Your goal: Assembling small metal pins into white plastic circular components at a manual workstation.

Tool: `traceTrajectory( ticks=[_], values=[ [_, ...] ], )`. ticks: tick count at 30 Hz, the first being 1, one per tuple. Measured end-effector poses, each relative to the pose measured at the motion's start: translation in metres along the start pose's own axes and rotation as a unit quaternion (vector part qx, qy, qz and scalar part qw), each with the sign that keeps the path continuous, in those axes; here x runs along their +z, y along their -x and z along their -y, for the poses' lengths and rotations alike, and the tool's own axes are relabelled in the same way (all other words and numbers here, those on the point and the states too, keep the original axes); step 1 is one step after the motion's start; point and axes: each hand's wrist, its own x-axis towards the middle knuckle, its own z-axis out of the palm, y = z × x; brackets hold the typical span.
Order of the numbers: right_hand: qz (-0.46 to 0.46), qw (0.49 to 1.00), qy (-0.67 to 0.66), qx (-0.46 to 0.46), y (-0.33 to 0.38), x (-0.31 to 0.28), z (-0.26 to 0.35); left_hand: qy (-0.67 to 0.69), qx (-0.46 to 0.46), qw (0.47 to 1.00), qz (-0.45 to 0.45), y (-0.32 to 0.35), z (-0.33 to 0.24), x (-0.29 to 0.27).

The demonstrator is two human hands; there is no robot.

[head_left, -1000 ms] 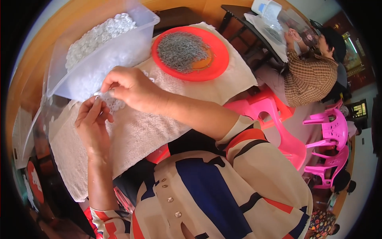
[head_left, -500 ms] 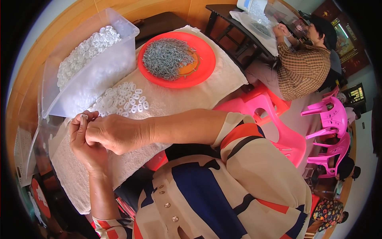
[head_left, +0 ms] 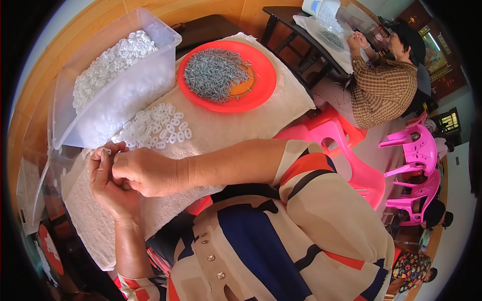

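My left hand (head_left: pixel 109 188) is closed, with a small white plastic piece (head_left: pixel 107 151) showing between the thumb and fingers. Against it, my right hand (head_left: pixel 148 171) is curled with fingers bent inward; whatever it may hold is hidden. Just beyond both hands lies a loose spread of white oval pieces with two holes (head_left: pixel 161 126) on a beige towel (head_left: pixel 221 124). A clear plastic bin (head_left: pixel 135 93) at the far left holds a heap of the same white pieces. To its right, a red plate (head_left: pixel 263 83) carries a pile of small grey screws (head_left: pixel 213 75).
A pink plastic chair (head_left: pixel 346 150) stands at my right. Farther off, a person in a checked shirt (head_left: pixel 384 85) works at a dark table (head_left: pixel 281 20). Stacked pink chairs (head_left: pixel 416 150) are at the far right. A red round tray (head_left: pixel 50 248) shows at lower left.
The view has shifted slightly, so the plate and loose pieces appear a little farther right. Both hands keep nearly the same pose, pressed together around the white piece.
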Motion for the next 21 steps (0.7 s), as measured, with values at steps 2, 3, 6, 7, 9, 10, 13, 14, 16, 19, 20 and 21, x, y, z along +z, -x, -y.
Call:
traceTrajectory(
  ticks=[2,3,6,7,9,10,13,14,16,19,20,21],
  values=[
    [-0.007,0.998,0.041,-0.042,0.000,0.000,0.002,0.043,-0.007,0.999,0.021,-0.002,0.001,-0.004],
    [-0.013,0.996,0.074,-0.057,0.001,-0.002,0.005,0.043,-0.007,0.999,0.023,-0.003,0.002,-0.007],
    [-0.024,0.991,0.112,-0.070,0.000,-0.002,0.009,0.075,-0.011,0.997,0.026,-0.005,0.001,-0.009],
    [-0.027,0.991,0.115,-0.068,-0.001,-0.002,0.010,0.068,-0.008,0.998,0.017,-0.004,0.000,-0.006],
    [-0.005,0.996,0.085,-0.004,-0.005,0.001,0.012,0.061,-0.006,0.998,0.006,-0.002,-0.001,-0.003],
    [0.018,0.996,0.055,0.061,-0.007,0.002,0.013,0.046,0.001,0.999,0.000,-0.001,-0.002,-0.002],
    [0.003,0.996,0.046,0.072,-0.012,0.005,0.012,0.046,0.008,0.999,0.002,-0.001,-0.004,-0.005],
    [0.004,0.996,0.046,0.070,-0.012,0.004,0.013,0.060,0.007,0.998,0.011,-0.002,-0.004,-0.008],
    [0.015,0.990,0.092,0.105,-0.011,0.002,0.016,0.065,0.012,0.998,0.009,-0.003,-0.003,-0.010],
    [-0.001,0.993,0.099,0.068,-0.007,0.005,0.011,0.072,0.009,0.997,0.009,-0.003,-0.003,-0.010],
    [-0.001,0.993,0.099,0.068,-0.006,0.007,0.011,0.075,0.004,0.997,0.009,-0.003,-0.003,-0.010],
    [-0.010,0.990,0.132,0.051,-0.004,0.009,0.011,0.074,0.004,0.997,0.008,-0.003,-0.003,-0.011]
  ],
)
